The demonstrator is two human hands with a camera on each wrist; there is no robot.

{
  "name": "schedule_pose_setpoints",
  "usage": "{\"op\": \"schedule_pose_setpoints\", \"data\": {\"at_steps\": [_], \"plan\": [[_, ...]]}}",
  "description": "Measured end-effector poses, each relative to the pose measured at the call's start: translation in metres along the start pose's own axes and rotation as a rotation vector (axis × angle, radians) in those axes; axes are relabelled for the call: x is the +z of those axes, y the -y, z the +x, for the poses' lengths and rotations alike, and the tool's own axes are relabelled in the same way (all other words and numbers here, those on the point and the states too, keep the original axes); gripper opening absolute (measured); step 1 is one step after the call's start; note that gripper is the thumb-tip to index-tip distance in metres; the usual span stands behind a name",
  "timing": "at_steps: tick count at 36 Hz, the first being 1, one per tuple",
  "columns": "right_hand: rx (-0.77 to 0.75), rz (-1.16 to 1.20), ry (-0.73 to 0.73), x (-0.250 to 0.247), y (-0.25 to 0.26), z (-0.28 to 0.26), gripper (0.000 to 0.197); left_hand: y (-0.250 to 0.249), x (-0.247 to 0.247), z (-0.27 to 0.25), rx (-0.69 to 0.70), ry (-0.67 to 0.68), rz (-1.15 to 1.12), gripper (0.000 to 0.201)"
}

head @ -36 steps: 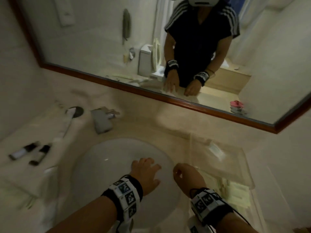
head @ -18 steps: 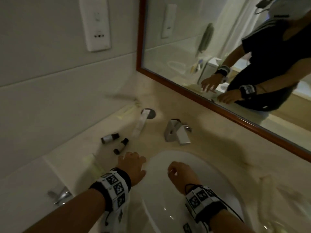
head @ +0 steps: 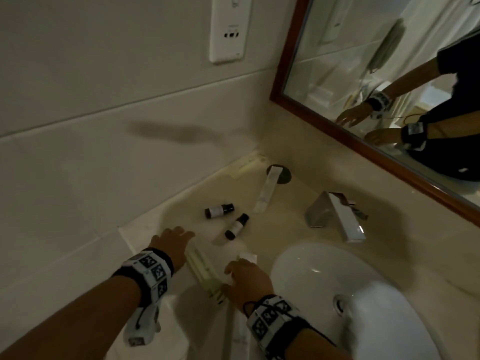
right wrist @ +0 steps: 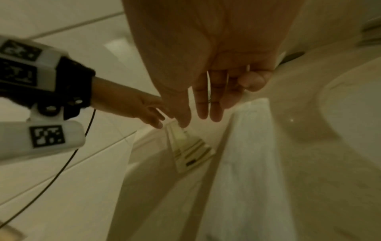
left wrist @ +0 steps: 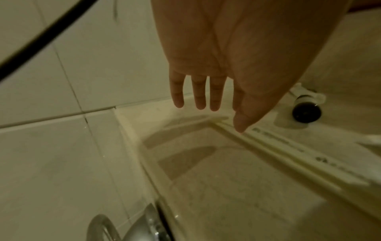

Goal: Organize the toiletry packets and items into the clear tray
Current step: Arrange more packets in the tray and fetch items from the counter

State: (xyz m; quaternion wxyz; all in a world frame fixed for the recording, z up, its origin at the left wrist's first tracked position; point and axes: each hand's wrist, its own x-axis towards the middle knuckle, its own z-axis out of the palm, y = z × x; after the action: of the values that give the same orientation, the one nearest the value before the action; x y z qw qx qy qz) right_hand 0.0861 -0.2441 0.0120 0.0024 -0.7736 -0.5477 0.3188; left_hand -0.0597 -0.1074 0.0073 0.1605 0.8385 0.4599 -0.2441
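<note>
Cream-coloured long packets (head: 205, 274) lie flat on the tabletop (head: 298, 209) between both hands, so this looks like the reach-and-pick-up step: left hand (head: 171, 242) hovers with fingers straight and empty, right hand (head: 246, 279) is loosely spread with its fingertips at the packets, gripping nothing yet. Next move probably needs a pinch under those thin flat edges, then a carry across the sink (head: 324, 281), since the clear tray isn't in view. 2 small bottles (head: 219, 211) and a white tube (head: 267, 193) wait near the faucet (head: 335, 216).
</note>
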Motion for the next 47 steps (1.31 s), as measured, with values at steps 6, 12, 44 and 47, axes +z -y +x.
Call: {"op": "schedule_pose_setpoints", "data": {"at_steps": [6, 12, 44, 47], "plan": [[0.050, -0.113, 0.058, 0.018, 0.016, 0.016, 0.056, 0.008, 0.011, 0.007, 0.047, -0.069, -0.020, 0.061], [0.076, -0.026, 0.002, 0.026, 0.023, 0.027, 0.049, 0.010, 0.008, 0.014, 0.082, -0.044, 0.039, 0.061], [0.351, 0.369, -0.402, -0.029, -0.126, -0.116, 0.025, -0.165, -0.034, -0.055, 0.433, -0.033, -0.274, 0.003], [0.382, 0.425, -0.467, -0.026, -0.156, -0.147, 0.032, -0.203, -0.024, -0.066, 0.526, -0.044, -0.302, 0.013]]}}
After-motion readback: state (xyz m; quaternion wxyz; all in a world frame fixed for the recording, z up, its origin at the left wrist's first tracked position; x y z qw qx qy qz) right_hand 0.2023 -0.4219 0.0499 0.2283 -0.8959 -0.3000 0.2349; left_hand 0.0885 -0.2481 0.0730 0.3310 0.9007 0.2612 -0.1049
